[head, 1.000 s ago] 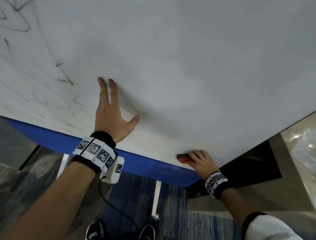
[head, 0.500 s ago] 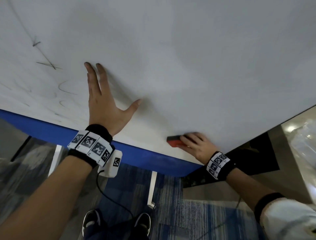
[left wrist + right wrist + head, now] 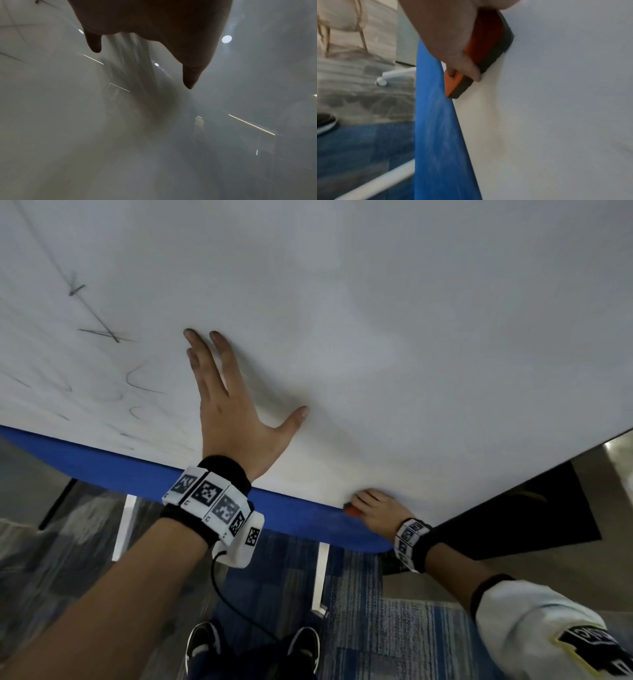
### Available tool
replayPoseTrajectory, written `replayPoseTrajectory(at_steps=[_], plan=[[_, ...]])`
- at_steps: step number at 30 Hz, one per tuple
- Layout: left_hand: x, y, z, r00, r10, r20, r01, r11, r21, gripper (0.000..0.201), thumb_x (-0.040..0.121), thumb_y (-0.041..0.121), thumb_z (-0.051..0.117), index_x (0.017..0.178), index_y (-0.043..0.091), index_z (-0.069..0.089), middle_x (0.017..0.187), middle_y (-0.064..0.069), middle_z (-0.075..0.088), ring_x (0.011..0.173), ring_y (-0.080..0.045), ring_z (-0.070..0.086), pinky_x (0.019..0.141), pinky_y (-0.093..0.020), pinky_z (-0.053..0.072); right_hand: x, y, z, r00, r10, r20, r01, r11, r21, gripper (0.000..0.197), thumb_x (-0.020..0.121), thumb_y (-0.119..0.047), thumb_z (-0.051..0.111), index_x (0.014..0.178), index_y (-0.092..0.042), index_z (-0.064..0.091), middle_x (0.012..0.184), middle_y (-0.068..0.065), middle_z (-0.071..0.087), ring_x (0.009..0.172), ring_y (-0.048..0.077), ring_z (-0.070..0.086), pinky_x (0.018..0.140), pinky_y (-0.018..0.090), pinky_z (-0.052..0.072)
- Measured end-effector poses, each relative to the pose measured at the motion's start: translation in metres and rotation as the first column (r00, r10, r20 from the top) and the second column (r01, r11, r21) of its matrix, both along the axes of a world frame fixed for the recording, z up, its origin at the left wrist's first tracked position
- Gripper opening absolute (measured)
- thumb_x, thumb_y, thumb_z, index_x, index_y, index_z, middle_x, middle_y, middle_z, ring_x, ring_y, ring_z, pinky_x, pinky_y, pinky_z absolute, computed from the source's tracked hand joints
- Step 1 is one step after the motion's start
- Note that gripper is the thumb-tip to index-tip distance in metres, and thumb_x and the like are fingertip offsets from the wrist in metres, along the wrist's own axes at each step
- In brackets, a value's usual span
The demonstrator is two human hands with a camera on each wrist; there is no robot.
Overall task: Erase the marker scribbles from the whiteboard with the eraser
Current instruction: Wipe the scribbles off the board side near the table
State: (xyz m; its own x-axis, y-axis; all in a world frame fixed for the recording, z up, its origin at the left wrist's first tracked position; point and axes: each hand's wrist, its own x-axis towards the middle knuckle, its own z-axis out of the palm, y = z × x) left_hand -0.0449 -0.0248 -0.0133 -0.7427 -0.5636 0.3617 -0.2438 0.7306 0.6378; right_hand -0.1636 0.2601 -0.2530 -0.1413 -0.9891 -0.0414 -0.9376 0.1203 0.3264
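Note:
The whiteboard (image 3: 411, 320) fills the upper head view, with a blue lower edge (image 3: 102, 460). Dark marker scribbles (image 3: 102, 333) remain on its left part, faint loops (image 3: 140, 378) below them. My left hand (image 3: 226, 409) lies flat on the board with straight fingers, just right of the scribbles; in the left wrist view its fingertips (image 3: 189, 81) touch the glossy surface. My right hand (image 3: 375, 510) grips the orange eraser (image 3: 352, 511) at the board's bottom edge. In the right wrist view the eraser (image 3: 488, 44) has its dark felt side pressed against the board (image 3: 565, 108).
Below the board are white stand legs (image 3: 320, 577) and blue-grey carpet (image 3: 376, 628). My shoes (image 3: 202, 645) stand close under the blue edge. A dark panel (image 3: 531, 508) lies past the board's right corner. A cable (image 3: 233, 601) hangs from my left wrist.
My right hand has slid the eraser down to the board's bottom edge, after moving it up half a second ago. The left hand stays flat on the board.

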Motion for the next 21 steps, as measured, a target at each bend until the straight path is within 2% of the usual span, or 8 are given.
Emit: replayPoseTrajectory(at_steps=[2,5,8,11,14,17,19,21], plan=[[0.003,-0.002,-0.001,1.000,-0.012,0.006,0.012,1.000,-0.018,0.137,0.072,0.075,0.070,0.158,0.008,-0.012,0.164,-0.018,-0.022,0.155,-0.035,-0.011,0.123,-0.037,0.006,0.012,-0.040,0.015,0.999,0.037,-0.025,-0.039,0.998,-0.057,0.024,0.079,-0.016,0.076,0.102,-0.014,0.080,0.113,0.005,0.071,0.100,0.027,0.066,0.097,0.037,0.052],[0.006,-0.005,-0.003,0.999,-0.027,0.022,0.028,0.999,-0.046,0.136,0.072,0.074,0.071,0.159,0.007,-0.009,0.164,-0.020,-0.020,0.155,-0.036,-0.009,0.122,-0.037,0.006,0.027,-0.094,0.047,0.998,0.022,-0.057,-0.032,0.984,-0.173,0.031,0.089,-0.015,0.053,0.106,-0.012,0.078,0.118,0.007,0.068,0.105,0.029,0.064,0.103,0.040,0.042],[0.008,-0.006,-0.003,0.999,-0.035,0.033,0.037,0.997,-0.066,0.135,0.072,0.073,0.072,0.159,0.008,-0.008,0.164,-0.020,-0.019,0.155,-0.036,-0.009,0.123,-0.038,0.007,0.036,-0.113,0.069,0.998,-0.018,-0.064,0.004,0.976,-0.218,0.030,0.091,-0.014,0.051,0.105,-0.013,0.077,0.125,0.009,0.066,0.112,0.030,0.062,0.107,0.043,0.042],[0.010,-0.007,-0.003,0.998,-0.038,0.049,0.042,0.995,-0.089,0.134,0.072,0.071,0.072,0.159,0.011,-0.009,0.164,-0.018,-0.020,0.155,-0.035,-0.010,0.122,-0.038,0.008,0.028,-0.084,0.072,0.996,-0.046,-0.070,0.033,0.982,-0.184,0.025,0.086,-0.014,0.060,0.103,-0.017,0.078,0.126,0.009,0.067,0.116,0.031,0.056,0.107,0.045,0.039],[0.013,-0.008,-0.003,0.997,-0.044,0.064,0.050,0.994,-0.099,0.133,0.072,0.070,0.073,0.159,0.012,-0.009,0.165,-0.016,-0.022,0.155,-0.035,-0.011,0.123,-0.042,0.015,0.015,-0.015,0.065,0.995,-0.091,-0.035,0.087,0.991,-0.099,0.034,0.087,-0.014,0.049,0.098,-0.018,0.081,0.122,0.010,0.071,0.114,0.033,0.049,0.105,0.045,0.036],[0.013,-0.008,0.001,0.996,-0.041,0.084,0.048,0.995,-0.092,0.133,0.072,0.071,0.070,0.159,0.011,-0.010,0.164,-0.016,-0.023,0.155,-0.034,-0.013,0.122,-0.038,0.010,0.011,0.050,0.069,0.973,-0.228,-0.048,0.227,0.974,-0.022,0.040,0.079,-0.019,0.045,0.089,-0.020,0.083,0.117,0.009,0.073,0.110,0.033,0.047,0.101,0.046,0.034],[0.015,-0.006,0.005,0.995,-0.054,0.089,0.060,0.996,-0.070,0.131,0.074,0.070,0.069,0.159,0.010,-0.010,0.164,-0.016,-0.024,0.154,-0.034,-0.015,0.122,-0.036,0.007,0.010,0.062,0.080,0.961,-0.258,-0.099,0.259,0.966,-0.007,0.035,0.076,-0.020,0.050,0.086,-0.020,0.084,0.119,0.009,0.069,0.109,0.033,0.047,0.099,0.046,0.034],[0.020,-0.008,0.008,0.992,-0.087,0.091,0.091,0.995,-0.043,0.126,0.077,0.066,0.068,0.159,0.012,-0.011,0.164,-0.013,-0.026,0.155,-0.032,-0.015,0.123,-0.039,0.013,0.011,0.042,0.092,0.965,-0.218,-0.144,0.216,0.976,-0.026,0.024,0.075,-0.020,0.062,0.085,-0.020,0.083,0.117,0.009,0.070,0.109,0.033,0.046,0.097,0.045,0.035]])
